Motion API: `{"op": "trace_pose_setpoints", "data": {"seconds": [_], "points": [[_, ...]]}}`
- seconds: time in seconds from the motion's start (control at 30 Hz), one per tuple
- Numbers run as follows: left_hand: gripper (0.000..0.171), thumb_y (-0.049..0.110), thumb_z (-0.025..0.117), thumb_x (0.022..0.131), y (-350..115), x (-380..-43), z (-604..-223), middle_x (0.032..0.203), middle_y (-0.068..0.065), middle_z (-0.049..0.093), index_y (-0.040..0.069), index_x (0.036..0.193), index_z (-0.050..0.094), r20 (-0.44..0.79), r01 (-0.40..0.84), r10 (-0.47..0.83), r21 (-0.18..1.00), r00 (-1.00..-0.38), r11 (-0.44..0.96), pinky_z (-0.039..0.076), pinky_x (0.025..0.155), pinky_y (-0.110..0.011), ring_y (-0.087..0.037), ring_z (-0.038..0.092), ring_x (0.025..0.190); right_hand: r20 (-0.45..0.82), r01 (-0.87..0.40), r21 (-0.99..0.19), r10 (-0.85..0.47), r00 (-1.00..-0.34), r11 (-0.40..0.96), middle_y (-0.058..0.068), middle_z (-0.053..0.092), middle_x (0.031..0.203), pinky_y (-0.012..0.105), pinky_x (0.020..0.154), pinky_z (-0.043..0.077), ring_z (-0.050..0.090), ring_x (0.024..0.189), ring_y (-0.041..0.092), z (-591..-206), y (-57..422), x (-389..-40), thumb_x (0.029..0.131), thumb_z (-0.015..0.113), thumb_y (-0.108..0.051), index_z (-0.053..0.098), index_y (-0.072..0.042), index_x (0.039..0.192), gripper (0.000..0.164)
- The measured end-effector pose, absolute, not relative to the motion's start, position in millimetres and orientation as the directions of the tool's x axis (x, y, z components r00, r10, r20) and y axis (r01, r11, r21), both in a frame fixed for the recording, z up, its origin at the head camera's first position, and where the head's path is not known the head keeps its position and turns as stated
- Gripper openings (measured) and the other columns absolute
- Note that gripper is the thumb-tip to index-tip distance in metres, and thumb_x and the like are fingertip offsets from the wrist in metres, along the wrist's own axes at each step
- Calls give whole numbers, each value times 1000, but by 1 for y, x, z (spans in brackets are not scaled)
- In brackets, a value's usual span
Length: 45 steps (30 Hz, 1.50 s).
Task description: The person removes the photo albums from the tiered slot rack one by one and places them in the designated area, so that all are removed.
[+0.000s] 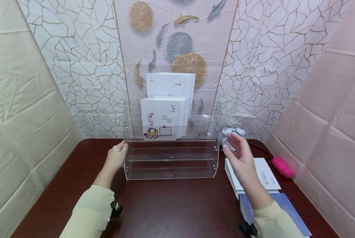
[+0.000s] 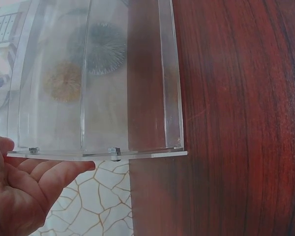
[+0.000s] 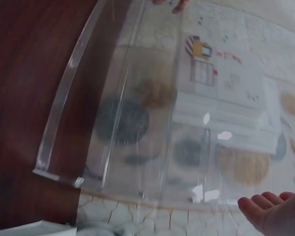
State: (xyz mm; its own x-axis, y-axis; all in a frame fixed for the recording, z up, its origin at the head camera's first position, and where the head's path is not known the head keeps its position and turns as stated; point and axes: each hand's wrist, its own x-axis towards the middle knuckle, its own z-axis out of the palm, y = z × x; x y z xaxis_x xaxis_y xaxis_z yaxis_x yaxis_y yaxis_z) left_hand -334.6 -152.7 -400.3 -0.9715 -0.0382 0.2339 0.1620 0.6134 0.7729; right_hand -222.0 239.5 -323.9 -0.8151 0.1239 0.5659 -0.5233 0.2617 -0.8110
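Note:
A clear acrylic tiered rack (image 1: 171, 160) stands at the back of the table. White books fill part of its upper tiers: a front book (image 1: 162, 115) with a drawn room scene, and a taller white book (image 1: 168, 82) behind. At the rack's left side panel, my left hand (image 1: 115, 157) grips the edge; the left wrist view shows the thumb on one side of the panel (image 2: 98, 156) and the fingers along the other. My right hand (image 1: 241, 158) is raised near the rack's right side, fingers extended and holding nothing. It partly covers a grey alarm clock (image 1: 238, 131).
On the right of the table lie a white book (image 1: 266, 173) and a blue book (image 1: 288, 208), the latter partly under my right forearm in this view. A pink yarn bundle (image 1: 283, 167) sits beside them. Patterned cloth (image 1: 91, 66) hangs behind the table.

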Motion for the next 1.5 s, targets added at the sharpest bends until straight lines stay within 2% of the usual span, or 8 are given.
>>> {"op": "trace_pose_setpoints", "data": {"seconds": [0.17,0.33,0.53,0.7,0.93,1.07,1.37,1.5], "points": [[45,26,37,101,-153,-336,-401,112,-26,59,1,136,47,231,156,-46,778,-972,609,44,90,-52,-38,55,97,591,-564,-780,21,-806,272,24,39,138,46,103,35,35,130,35,-299,212,-253,92,56,-3,31,8,138,53],[45,27,37,100,-153,-338,-403,117,-25,57,3,137,47,228,151,-51,782,-972,605,43,92,-51,-38,55,100,601,-577,-771,10,-799,269,28,46,129,50,100,38,43,122,39,-280,193,-284,89,61,-1,35,11,134,53],[45,25,38,100,-154,-339,-406,125,-25,52,2,138,45,240,155,-53,763,-969,627,39,96,-53,-40,53,109,552,-527,-793,-4,-834,305,22,54,123,46,96,42,50,115,36,-286,183,-336,85,69,-9,43,6,130,54],[44,24,39,99,-153,-339,-407,127,-24,51,1,137,47,258,164,-57,753,-965,637,38,97,-53,-41,52,110,507,-468,-822,41,-861,324,18,56,121,42,91,47,52,112,34,-288,174,-356,82,72,-12,46,2,126,53],[45,25,40,99,-154,-339,-406,126,-23,52,2,137,46,261,156,-74,757,-963,635,38,97,-53,-40,52,110,454,-412,-861,86,-887,297,17,55,118,40,86,48,53,106,33,-288,162,-368,80,75,-17,50,2,120,50],[46,27,39,100,-154,-340,-406,130,-22,49,2,139,44,248,151,-67,759,-966,634,37,98,-53,-40,50,115,453,-405,-863,110,-884,301,16,52,114,37,86,48,53,101,31,-291,154,-370,78,77,-24,49,1,119,55],[46,25,39,100,-154,-339,-404,129,-23,50,2,139,44,245,155,-56,759,-968,632,39,97,-53,-39,52,112,472,-375,-858,253,-844,351,11,41,113,31,87,43,46,101,28,-297,131,-375,61,89,-34,42,-2,117,80],[46,25,39,100,-154,-338,-404,129,-23,50,2,139,43,247,157,-58,762,-967,628,39,96,-54,-39,52,110,479,-349,-848,293,-828,400,10,36,114,30,86,41,42,103,25,-301,122,-378,55,90,-40,40,-5,115,86]]}}
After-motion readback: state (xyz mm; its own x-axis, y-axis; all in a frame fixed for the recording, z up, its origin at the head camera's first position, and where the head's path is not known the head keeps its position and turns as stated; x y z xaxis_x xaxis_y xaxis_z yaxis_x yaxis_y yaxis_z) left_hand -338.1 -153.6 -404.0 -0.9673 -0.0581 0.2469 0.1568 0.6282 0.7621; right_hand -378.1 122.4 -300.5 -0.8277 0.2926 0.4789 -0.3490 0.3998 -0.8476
